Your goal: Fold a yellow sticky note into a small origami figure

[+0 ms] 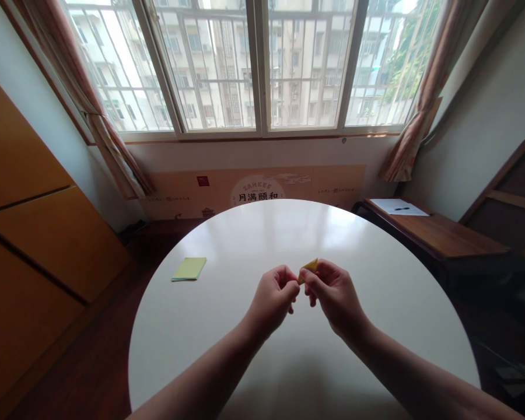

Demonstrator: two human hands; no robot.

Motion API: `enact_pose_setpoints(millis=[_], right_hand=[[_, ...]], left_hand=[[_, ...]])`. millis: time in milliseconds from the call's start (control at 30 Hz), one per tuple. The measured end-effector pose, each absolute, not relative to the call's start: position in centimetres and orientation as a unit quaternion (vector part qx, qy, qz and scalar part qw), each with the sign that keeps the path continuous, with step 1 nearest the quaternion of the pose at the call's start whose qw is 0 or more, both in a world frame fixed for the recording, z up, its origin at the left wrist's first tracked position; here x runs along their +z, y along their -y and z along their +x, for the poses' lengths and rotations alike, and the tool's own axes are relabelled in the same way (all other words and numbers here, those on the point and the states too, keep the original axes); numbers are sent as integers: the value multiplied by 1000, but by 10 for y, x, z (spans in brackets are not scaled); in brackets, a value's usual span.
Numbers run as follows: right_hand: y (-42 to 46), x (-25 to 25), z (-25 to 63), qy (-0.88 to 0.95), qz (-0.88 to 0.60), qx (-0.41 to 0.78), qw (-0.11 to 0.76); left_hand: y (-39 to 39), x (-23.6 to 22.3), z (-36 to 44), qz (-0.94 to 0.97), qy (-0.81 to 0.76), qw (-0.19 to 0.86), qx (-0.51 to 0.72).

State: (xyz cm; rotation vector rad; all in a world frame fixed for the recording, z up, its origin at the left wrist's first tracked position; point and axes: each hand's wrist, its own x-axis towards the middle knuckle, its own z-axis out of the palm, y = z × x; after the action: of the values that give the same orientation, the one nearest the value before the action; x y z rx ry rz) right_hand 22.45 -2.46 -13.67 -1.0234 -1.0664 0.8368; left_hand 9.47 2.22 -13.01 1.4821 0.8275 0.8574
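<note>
Over the middle of a round white table [254, 245], my two hands meet around a small folded piece of yellow paper [310, 266]. My left hand [273, 297] is curled, its fingertips pinching the paper's left end. My right hand [332, 294] is also closed and grips the paper from the right, so only one pointed corner shows above the fingers. A small stack of light green square sheets [189, 269] lies flat on the table to the left, well apart from both hands.
A dark wooden side table [446, 233] with a white sheet and pen [398, 207] stands at the right. Wooden cabinets [35, 233] line the left wall. A wide barred window [254, 64] with curtains is behind the table.
</note>
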Motion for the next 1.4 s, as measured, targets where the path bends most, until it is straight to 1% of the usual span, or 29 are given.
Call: enact_pose_setpoints(millis=[167, 267, 400, 533, 700, 867, 933, 1000, 1133, 1200, 1267, 1400], right_hand=[[20, -135, 233, 433, -441, 363, 697], [17, -134, 239, 423, -429, 399, 691], [15, -134, 239, 429, -423, 469, 646], [16, -133, 237, 442, -420, 500, 615], [17, -130, 236, 447, -408, 523, 600], [16, -134, 235, 442, -415, 522, 600], [15, -135, 235, 438, -420, 512, 608], [14, -136, 236, 434, -435, 495, 614], [14, -135, 237, 448, -468, 454, 611], [16, -133, 236, 473, -473, 436, 602], [17, -132, 234, 496, -468, 432, 590], [20, -130, 232, 503, -445, 454, 586]], left_hand=[[-23, -131, 91, 699, -380, 497, 346], [-22, -129, 89, 714, -360, 481, 360], [-22, -127, 88, 729, -306, 510, 339], [-25, -127, 90, 688, -327, 557, 331], [-23, -118, 90, 611, -338, 626, 347], [-23, -117, 89, 600, -343, 631, 351], [-26, -119, 87, 625, -345, 613, 340], [-31, -121, 84, 660, -347, 569, 345], [-38, -119, 77, 692, -337, 454, 448], [-38, -117, 75, 714, -321, 415, 463], [-37, -115, 74, 734, -308, 401, 453], [-35, -114, 75, 736, -309, 409, 442]])
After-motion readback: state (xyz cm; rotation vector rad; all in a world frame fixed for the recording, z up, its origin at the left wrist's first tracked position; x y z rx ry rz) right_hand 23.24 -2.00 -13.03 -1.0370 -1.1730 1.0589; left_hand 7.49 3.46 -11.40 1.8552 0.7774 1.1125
